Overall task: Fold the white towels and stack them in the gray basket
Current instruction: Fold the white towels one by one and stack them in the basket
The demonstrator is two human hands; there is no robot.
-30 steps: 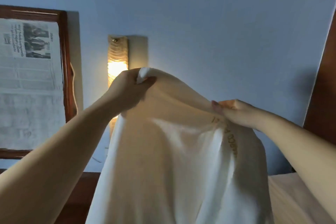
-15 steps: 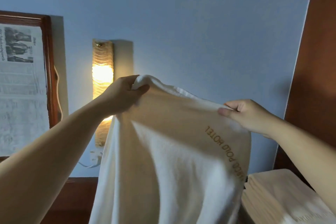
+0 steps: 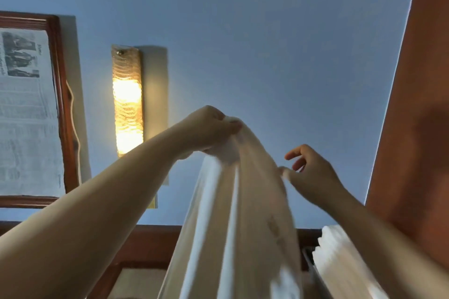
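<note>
1. Left hand [image 3: 211, 128]: raised in front of the blue wall, fingers and thumb curled tight round the top edge of the white terry towel with faint embroidered lettering [image 3: 239, 221]. It carries the whole weight of the cloth, which hangs straight down from this one bunched point in long vertical pleats and runs out of view at the bottom.

2. Right hand [image 3: 307, 172]: half a second ago it pinched the towel's top edge and held it stretched out flat between the two hands. Now the index and middle fingers are spread and lifted clear, while thumb and lower fingers lie at the cloth's right edge. Motion blur there; I cannot tell whether a light pinch remains or contact is only a touch.

3. Change in cloth: the spread top edge has collapsed. The two held points are now near each other and the lettering has turned to the narrow right flank.

4. Reading (judgement): the top corners look as if they are being brought together, i.e. the first lengthwise fold is being made in the air. Right hand probably needs a fresh hold lower down or on the doubled edge.

5. Surroundings: lit amber glass wall lamp [image 3: 127, 99]; wood-framed newspaper page [image 3: 26, 109]; stack of folded white towels [image 3: 340, 262] at lower right. Gray basket not identifiable in view.
</note>
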